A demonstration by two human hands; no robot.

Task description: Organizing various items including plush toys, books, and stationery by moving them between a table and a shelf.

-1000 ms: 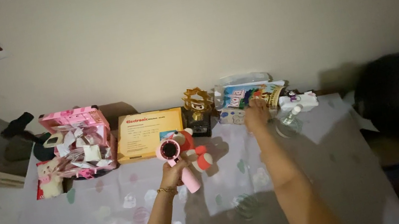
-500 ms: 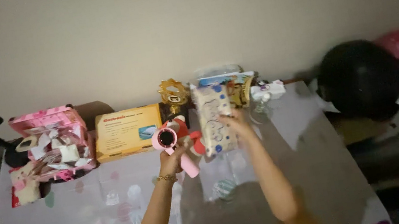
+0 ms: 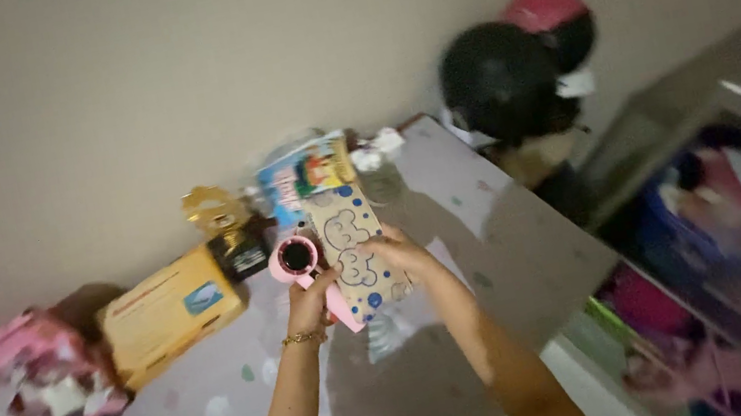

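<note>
Centrally, a pink fan (image 3: 299,263) is gripped by the left hand (image 3: 311,302); a dotted packet (image 3: 355,251) is held by the right hand (image 3: 402,255), yellow box (image 3: 168,313) at left.

A pink fan (image 3: 296,260), round head facing up, handle slanting down, is held above the table; touching it, a flat pale packet (image 3: 356,251) with blue dots and cloud outlines

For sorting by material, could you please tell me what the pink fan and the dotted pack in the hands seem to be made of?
Fan: likely moulded plastic, smooth pink, with a rounded one-piece look. Pack: probably thin card or plastic film, flat and printed; the blur leaves it open.
</note>
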